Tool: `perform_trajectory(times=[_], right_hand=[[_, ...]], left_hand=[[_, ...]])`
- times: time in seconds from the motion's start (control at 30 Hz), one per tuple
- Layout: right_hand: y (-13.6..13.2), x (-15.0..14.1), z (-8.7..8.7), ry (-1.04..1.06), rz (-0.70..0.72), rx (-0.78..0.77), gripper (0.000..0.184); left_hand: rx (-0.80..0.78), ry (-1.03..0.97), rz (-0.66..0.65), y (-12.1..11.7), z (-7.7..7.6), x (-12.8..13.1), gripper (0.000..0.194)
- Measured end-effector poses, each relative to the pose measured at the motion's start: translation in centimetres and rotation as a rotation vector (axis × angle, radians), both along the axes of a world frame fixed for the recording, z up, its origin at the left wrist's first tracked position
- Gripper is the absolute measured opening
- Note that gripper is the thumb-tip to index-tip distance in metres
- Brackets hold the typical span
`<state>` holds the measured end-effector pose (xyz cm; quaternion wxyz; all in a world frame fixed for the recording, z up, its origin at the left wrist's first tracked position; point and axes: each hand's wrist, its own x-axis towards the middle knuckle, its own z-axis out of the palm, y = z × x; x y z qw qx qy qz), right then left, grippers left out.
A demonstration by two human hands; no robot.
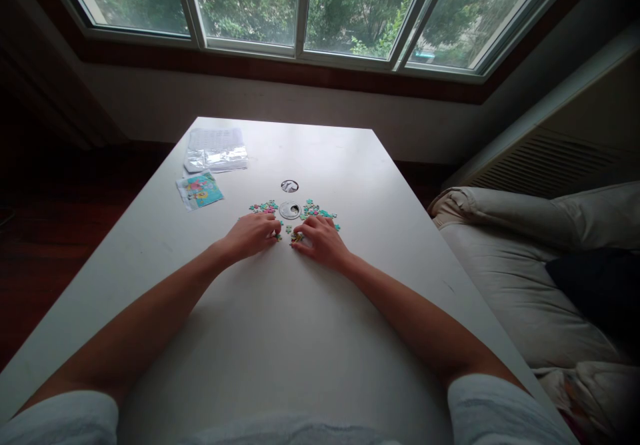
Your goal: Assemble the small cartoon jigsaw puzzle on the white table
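My left hand [255, 233] and right hand [324, 238] curl inward, small puzzle pieces [289, 229] between and beside my fingertips, more just beyond, far left and right; whether I'm pinching any, I cannot tell.

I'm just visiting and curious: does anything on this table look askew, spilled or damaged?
Nothing looks clearly damaged. The picture sheet lies crooked to the far edge of the table, and puzzle pieces spread loosely on both sides of a round disc, looking slightly untidy.

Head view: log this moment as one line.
left hand: at puzzle pieces; right hand: at puzzle pieces; round silver object: between piece clusters
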<state>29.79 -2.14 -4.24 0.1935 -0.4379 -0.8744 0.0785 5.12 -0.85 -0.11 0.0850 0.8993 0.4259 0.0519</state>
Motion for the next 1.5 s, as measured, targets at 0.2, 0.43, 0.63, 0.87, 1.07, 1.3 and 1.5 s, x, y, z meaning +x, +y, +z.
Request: perform_trajectory(times=[0.2,0.43,0.63,0.87,1.07,1.3,1.5], right_hand=[[0.1,-0.1,0.0,0.008,0.017,0.001,0.029],[0.1,-0.1,0.1,0.016,0.025,0.006,0.029],[0.1,-0.3,-0.2,0.028,0.046,0.024,0.030],[0.0,-0.4,-0.5,0.027,0.059,0.020,0.030],[0.0,-0.5,-0.4,0.024,0.060,0.017,0.030],[0.0,-0.4,-0.2,0.025,0.065,0.023,0.031],[0.2,-0.4,-0.4,0.024,0.048,0.029,0.028]], left_hand=[[-0.055,-0.037,0.031,-0.2,-0.2,0.4,0.012],[-0.058,-0.100,0.085,-0.3,-0.6,1.0,0.008],[-0.054,-0.182,0.163,-0.6,-1.1,1.7,0.007],[-0.102,-0.233,0.172,-0.6,-1.6,1.9,0.007],[-0.082,-0.239,0.161,-0.6,-1.8,1.8,0.008],[-0.033,-0.234,0.132,-0.7,-2.0,1.8,0.008],[0.116,-0.157,0.020,-0.7,-2.3,2.0,0.014]])
